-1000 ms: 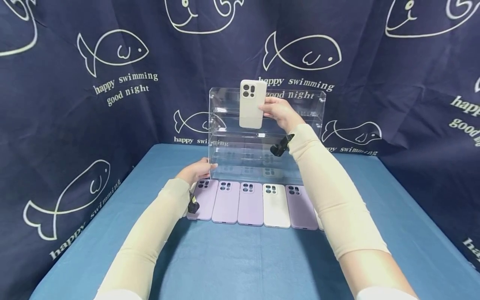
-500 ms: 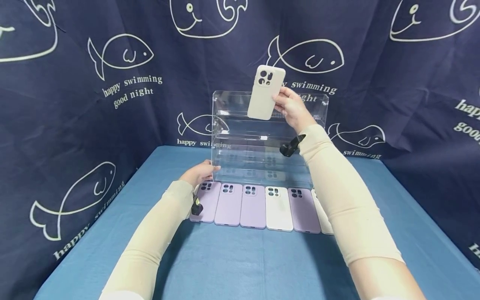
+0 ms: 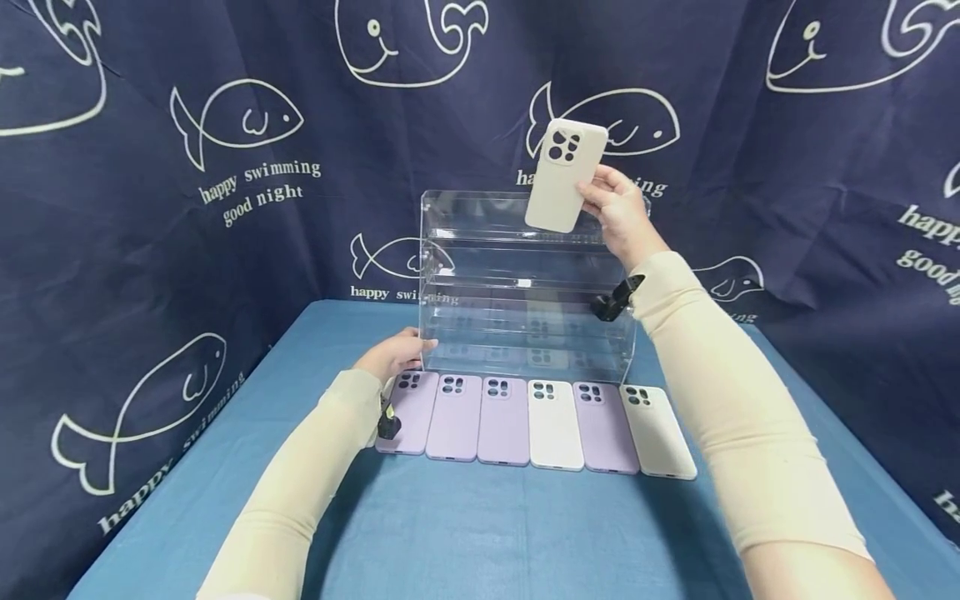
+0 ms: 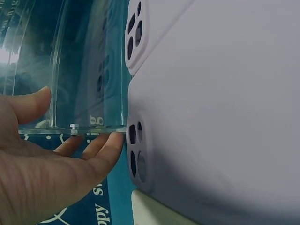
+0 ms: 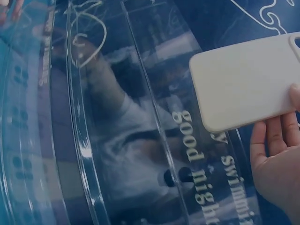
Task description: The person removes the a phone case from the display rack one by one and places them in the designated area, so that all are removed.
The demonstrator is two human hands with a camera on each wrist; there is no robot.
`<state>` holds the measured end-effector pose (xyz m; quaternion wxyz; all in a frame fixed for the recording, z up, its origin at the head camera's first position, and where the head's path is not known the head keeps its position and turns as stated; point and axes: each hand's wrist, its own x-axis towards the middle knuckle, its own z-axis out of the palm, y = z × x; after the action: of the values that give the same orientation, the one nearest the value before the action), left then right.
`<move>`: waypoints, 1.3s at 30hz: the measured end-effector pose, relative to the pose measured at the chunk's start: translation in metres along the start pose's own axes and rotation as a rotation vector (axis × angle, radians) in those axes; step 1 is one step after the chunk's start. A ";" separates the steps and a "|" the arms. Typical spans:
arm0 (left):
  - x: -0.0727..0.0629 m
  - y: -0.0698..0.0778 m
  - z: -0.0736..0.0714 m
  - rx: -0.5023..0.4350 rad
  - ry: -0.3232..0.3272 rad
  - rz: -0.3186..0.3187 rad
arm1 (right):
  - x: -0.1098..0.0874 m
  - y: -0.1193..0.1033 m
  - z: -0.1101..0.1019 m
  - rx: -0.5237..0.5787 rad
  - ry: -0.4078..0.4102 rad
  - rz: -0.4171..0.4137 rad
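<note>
In the head view my right hand [image 3: 625,215] pinches a white phone case [image 3: 564,179] by its right edge, thumb on the back and fingers behind. The case tilts slightly to the right, its camera cutouts at the top, in front of the upper tier of a clear acrylic display rack [image 3: 480,260]. My left hand [image 3: 392,354] grips the rack's lower left side. In the left wrist view the thumb [image 4: 35,104] lies on one face of the side panel and the fingers on the other. The right wrist view shows the held case [image 5: 248,84] apart from the rack's shelves.
A row of phone cases lies flat before the rack: several purple ones, such as the lilac case [image 3: 504,425], plus a white case [image 3: 555,427] and another white case [image 3: 658,433] at the right end. Blue cloth [image 3: 480,533] covers the table; a navy printed curtain [image 3: 247,208] hangs behind.
My right hand has moved the white case up and to the right, tilting it away from upright. The right-end white case on the table has come into full view. My left hand stays on the rack.
</note>
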<state>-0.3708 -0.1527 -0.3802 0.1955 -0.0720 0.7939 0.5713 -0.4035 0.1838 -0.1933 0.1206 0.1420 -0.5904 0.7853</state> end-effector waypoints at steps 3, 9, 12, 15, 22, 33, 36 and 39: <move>0.000 0.000 0.000 -0.008 0.001 0.005 | -0.003 -0.008 -0.008 -0.023 -0.022 0.017; 0.001 -0.001 0.000 -0.004 -0.011 0.014 | -0.014 -0.023 -0.023 -0.105 -0.101 0.028; 0.002 -0.001 0.000 -0.004 -0.012 0.017 | -0.021 -0.028 -0.030 -0.150 -0.136 0.019; 0.003 -0.002 0.000 -0.008 -0.011 0.014 | -0.029 -0.031 -0.039 -0.198 -0.148 0.019; 0.003 -0.001 0.000 0.006 -0.007 0.010 | -0.050 -0.035 -0.059 -0.233 -0.143 0.034; 0.003 -0.002 0.000 0.028 -0.015 0.009 | -0.074 -0.037 -0.095 -0.271 -0.146 0.079; 0.002 -0.001 0.000 0.029 -0.019 0.002 | -0.080 -0.037 -0.106 -0.324 -0.142 0.122; 0.002 0.000 0.000 0.025 -0.024 0.003 | -0.086 -0.036 -0.119 -0.373 -0.141 0.174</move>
<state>-0.3725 -0.1526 -0.3815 0.2051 -0.0612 0.7986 0.5625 -0.3199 0.3060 -0.2238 0.0351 0.1206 -0.7425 0.6580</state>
